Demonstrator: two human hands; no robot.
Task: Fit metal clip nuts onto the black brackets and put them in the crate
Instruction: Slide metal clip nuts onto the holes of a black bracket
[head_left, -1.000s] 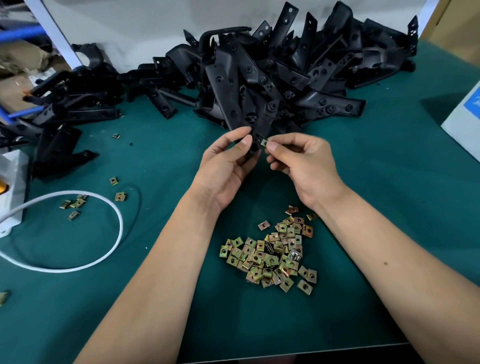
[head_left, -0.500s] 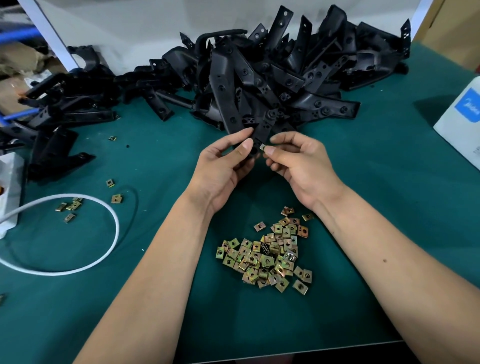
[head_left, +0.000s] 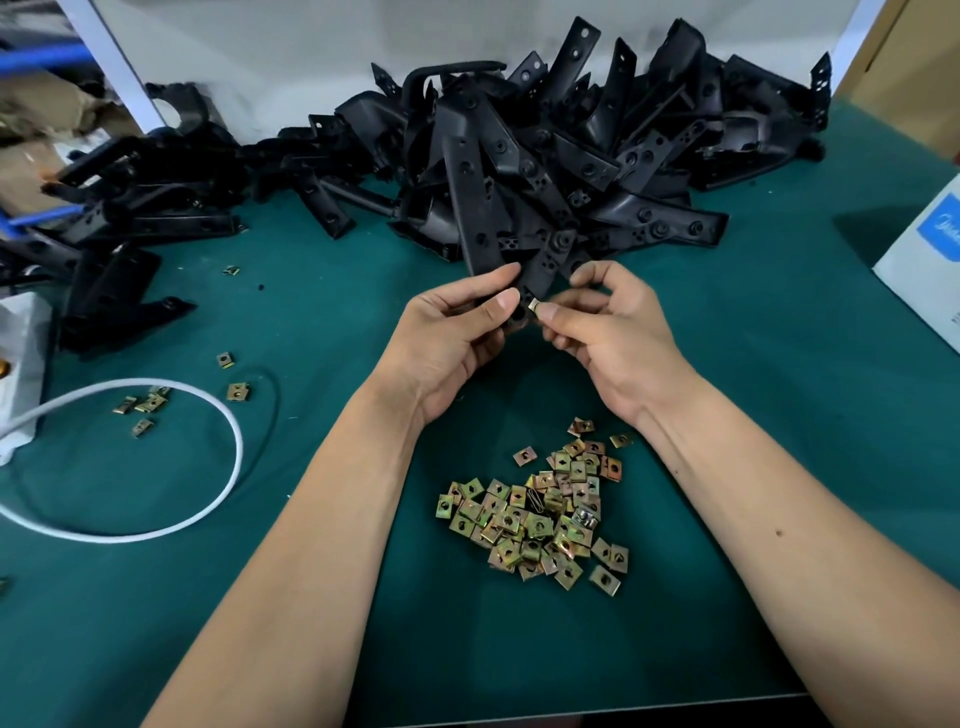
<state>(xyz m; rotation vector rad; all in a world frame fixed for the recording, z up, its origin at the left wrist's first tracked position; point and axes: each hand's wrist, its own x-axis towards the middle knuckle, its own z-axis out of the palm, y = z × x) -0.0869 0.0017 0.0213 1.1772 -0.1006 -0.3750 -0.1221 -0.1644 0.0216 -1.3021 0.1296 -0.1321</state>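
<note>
1. Left hand: fingers and thumb curled round the near end of one black bracket, held above the worktop in front of the bracket pile; grip clenched on the bracket, thumb tip near its lower edge.
2. Right hand: thumb and forefinger pinch a single clip nut; only a small bright edge of the nut shows between the fingertips; its open side cannot be read from this view.
3. Key relation: the nut sits just to the right of the bracket's near end, touching it or nearly so; whether it has started onto the edge cannot be told; the bracket's long axis runs away from the person, up and slightly right, toward the pile; so the nut would have to travel leftward, across that axis, onto the bracket's edge.
4. Judgement: the step in hand is seating the nut; the right hand does the pushing, the left only steadies; likely snag is the nut cocking on the edge if the bracket tilts.
5. Supply: loose clip nuts heaped on the worktop nearer the body, below and between both wrists; the right hand is slightly nearer; a few strays lie far left by a white cable.
6. Crate: not visible; a white box stands at the right edge.
</note>
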